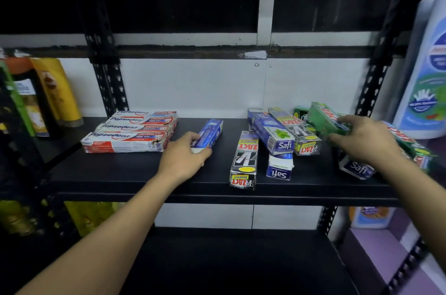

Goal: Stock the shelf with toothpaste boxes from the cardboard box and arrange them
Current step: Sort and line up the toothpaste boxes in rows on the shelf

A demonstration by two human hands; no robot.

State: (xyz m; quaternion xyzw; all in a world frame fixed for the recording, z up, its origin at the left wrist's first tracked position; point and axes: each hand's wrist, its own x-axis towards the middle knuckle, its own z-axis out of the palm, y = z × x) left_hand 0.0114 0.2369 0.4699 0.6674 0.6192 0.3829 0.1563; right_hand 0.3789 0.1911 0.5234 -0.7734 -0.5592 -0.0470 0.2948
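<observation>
Several red-and-white Pepsodent boxes (128, 133) lie in a neat row at the left of the black shelf (135, 174). My left hand (184, 154) grips the near end of a blue Safi box (210, 131) just right of them. A silver Zact box (244, 159) and more blue Safi boxes (271, 131) lie jumbled at the middle right. My right hand (362, 137) holds a green Zact box (324, 118), lifted slightly over that pile. Another Safi box (356, 166) sits under my right wrist. The cardboard box is not in view.
Yellow and dark bottles (52, 92) stand at the shelf's left end. A large white bottle (427, 72) stands at the right. Black perforated uprights (108, 82) frame the bay. A lower black shelf (229, 258) runs below, with yellow packs at its left.
</observation>
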